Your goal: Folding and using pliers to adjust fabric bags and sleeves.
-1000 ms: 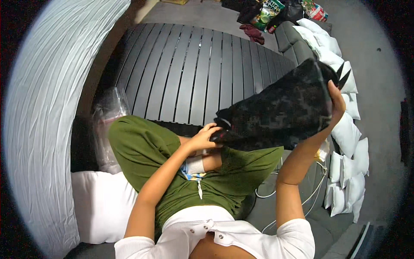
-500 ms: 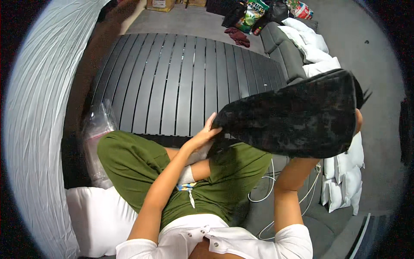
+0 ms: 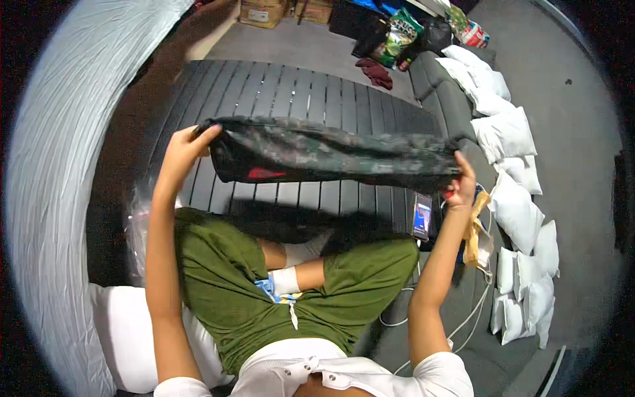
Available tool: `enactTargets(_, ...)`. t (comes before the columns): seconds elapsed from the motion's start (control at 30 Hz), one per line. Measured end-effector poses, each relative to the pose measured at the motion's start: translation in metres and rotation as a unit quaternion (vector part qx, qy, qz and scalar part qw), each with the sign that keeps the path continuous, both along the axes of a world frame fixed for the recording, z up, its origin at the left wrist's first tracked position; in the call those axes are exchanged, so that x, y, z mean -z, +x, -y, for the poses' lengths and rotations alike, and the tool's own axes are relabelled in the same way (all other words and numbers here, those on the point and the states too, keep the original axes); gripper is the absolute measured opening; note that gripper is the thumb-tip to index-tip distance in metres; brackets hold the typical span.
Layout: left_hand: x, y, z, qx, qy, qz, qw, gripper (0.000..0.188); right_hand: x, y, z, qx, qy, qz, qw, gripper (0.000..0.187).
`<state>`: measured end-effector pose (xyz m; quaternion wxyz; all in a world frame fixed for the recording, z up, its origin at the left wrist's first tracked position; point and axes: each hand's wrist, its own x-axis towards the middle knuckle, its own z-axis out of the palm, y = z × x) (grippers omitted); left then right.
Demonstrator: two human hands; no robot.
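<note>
A dark camouflage garment (image 3: 337, 152) stretches in a long band over the slatted table, with a red mark near its left lower edge. What kind of garment it is cannot be told from its folded shape. My left hand (image 3: 188, 151) pinches its left end, and my right hand (image 3: 463, 184) grips the right end. A small red spot shows by the right fingers. Behind the right hand lie a phone (image 3: 422, 217) with a lit screen and a yellow cloth-like strip (image 3: 475, 231).
My crossed legs in green trousers (image 3: 218, 278) are below the slatted dark table (image 3: 264, 86). White pillows (image 3: 506, 135) line the grey sofa (image 3: 456, 106) on the right. White cables (image 3: 473, 317) trail beside my right arm. Bags (image 3: 400, 36) and a maroon cloth (image 3: 374, 73) lie at the back.
The garment has turned from its plain black face to the camouflage side and is drawn out sideways. My left hand has moved up and left; my right hand has come inward, into plain sight.
</note>
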<state>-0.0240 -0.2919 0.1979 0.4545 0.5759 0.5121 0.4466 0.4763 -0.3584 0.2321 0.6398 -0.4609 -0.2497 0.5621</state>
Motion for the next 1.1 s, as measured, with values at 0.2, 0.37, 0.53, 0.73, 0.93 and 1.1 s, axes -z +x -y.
enactTargets(0.2,0.083,-0.041,-0.057,0.05,-0.015,-0.316,0.947,0.03,0.124,-0.027,-0.043,-0.031,-0.163,0.239,0.957,0.028)
enactTargets(0.37,0.101,-0.025,-0.051,0.015,-0.014,-0.272,0.962,0.036,0.176,0.017,-0.048,-0.048,-0.158,0.572,0.803,0.029)
enactTargets(0.53,0.1,-0.004,-0.028,-0.023,-0.056,-0.141,0.988,0.025,0.194,0.025,-0.055,-0.014,-0.177,0.623,0.762,0.027)
enactTargets(0.73,0.069,0.008,0.01,-0.034,-0.066,0.007,0.997,0.028,0.146,-0.037,-0.049,0.016,-0.066,0.631,0.772,0.019)
enactTargets(0.93,0.077,0.009,0.027,-0.019,-0.098,0.104,0.99,0.022,0.137,-0.108,-0.04,-0.066,0.01,0.618,0.783,0.011)
enactTargets(1.1,0.081,0.01,0.029,0.004,-0.057,0.081,0.995,0.026,0.135,-0.141,-0.023,-0.094,0.029,0.596,0.797,0.01)
